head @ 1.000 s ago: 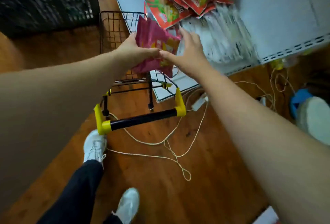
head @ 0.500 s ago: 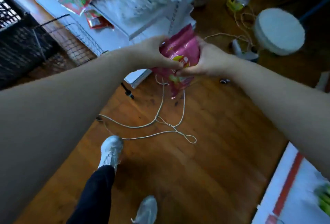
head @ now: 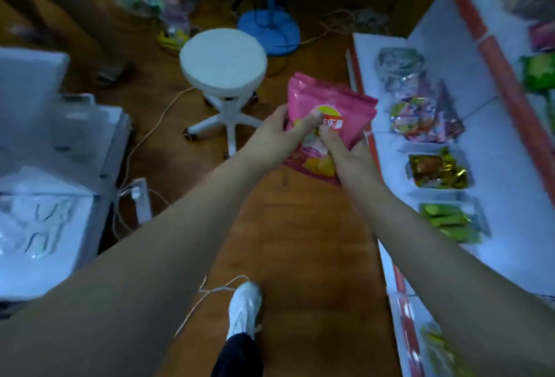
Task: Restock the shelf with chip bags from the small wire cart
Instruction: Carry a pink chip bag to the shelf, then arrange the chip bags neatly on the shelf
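A pink chip bag [head: 336, 109] with a yellow and red logo is held up over the wooden floor, both hands on it. My left hand [head: 279, 133] grips its left edge, thumb on the front. From below, my right hand [head: 348, 151] grips its lower right part. Just right of the bag stands a white shelf [head: 492, 124] with a red front strip, carrying packaged snacks [head: 420, 118]. The wire cart is out of view.
A white round stool [head: 223, 60] on castors stands ahead on the floor, a blue fan base [head: 268, 30] behind it. Another white shelf unit [head: 45, 166] is at the left. White cords [head: 144, 136] trail across the floor. My white shoe [head: 243, 307] is below.
The view has swung right, away from the cart and the red bags, toward the shelf on the right. Both hands still hold the pink bag, now next to that shelf.
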Demonstrator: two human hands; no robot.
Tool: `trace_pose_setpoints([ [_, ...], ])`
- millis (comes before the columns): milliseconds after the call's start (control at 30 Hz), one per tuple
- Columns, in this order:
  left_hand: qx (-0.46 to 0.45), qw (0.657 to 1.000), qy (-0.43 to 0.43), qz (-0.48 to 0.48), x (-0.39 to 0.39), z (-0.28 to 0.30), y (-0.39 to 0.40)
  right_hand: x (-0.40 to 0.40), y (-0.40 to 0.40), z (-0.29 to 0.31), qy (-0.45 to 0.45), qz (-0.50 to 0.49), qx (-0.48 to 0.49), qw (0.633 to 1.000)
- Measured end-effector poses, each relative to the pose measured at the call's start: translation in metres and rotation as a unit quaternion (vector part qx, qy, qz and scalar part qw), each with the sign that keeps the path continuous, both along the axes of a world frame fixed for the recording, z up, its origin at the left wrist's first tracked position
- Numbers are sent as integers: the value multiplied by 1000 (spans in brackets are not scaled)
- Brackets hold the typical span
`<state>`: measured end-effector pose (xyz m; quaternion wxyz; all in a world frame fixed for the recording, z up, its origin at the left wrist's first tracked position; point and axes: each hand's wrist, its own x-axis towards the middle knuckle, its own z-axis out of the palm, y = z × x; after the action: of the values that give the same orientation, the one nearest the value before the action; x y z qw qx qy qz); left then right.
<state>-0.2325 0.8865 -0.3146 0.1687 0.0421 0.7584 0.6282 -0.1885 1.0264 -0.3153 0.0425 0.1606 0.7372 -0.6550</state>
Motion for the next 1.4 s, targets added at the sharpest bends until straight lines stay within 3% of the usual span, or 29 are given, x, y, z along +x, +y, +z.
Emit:
trace_pose_setpoints([
  [167,11,991,71,-116,-101,28,119,-77,110,26,23,-155,-9,988],
  [367,-9,987,123,-107,-201,50,268,-169,237,56,68,-257,36,963],
  [633,-13,959,150,-242,-337,49,451,-277,411,45,66,-319,15,945],
  [867,-58,933,234,-267,-436,54,546,-355,495,45,61,-344,-11,937],
  [967,-74,932,220,-278,-460,26,579,-376,515,30,21,-373,70,925],
  [1133,-159,892,262,-331,-455,-32,613,-378,512,7,-31,-470,249,846],
  [1233,-154,899,254,-323,-457,-40,620,-374,502,2,-65,-472,307,824],
  [1333,-178,892,254,-328,-452,-39,620,-369,506,-2,-50,-467,440,765],
  [1400,-190,882,257,-346,-447,-35,618,-366,514,2,-58,-465,476,744],
])
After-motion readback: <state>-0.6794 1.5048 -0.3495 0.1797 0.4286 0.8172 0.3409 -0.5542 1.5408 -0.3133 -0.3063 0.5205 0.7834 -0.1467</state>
